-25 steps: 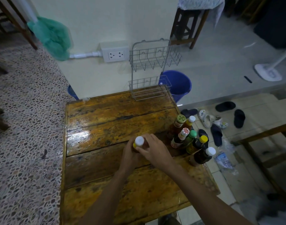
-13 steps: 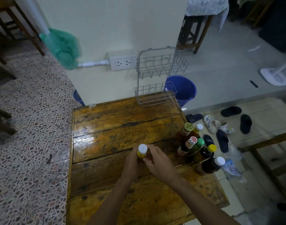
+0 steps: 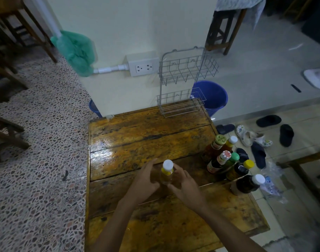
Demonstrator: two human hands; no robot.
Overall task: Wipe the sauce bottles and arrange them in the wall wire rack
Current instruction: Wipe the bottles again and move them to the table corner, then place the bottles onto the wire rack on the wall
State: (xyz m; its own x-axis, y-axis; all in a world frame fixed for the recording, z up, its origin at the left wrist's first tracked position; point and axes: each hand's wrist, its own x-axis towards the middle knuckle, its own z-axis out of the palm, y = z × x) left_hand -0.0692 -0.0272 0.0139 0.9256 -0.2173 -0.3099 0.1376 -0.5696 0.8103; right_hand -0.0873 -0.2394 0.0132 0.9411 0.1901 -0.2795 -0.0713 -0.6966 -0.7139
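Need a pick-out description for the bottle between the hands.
On the wooden table, a cluster of bottles stands at the right edge. The target bottle stands apart near the middle, between the left hand and right hand: white cap, yellow neck band.

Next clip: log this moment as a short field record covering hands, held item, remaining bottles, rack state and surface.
left hand: curled round the bottle's left side
right hand: curled round its right side
held item: white-capped bottle, upright at mid-table
remaining bottles: cluster of bottles at the table's right edge
wire rack: on the wall, both tiers empty
wooden table: glossy, worn planks
cloth: none visible
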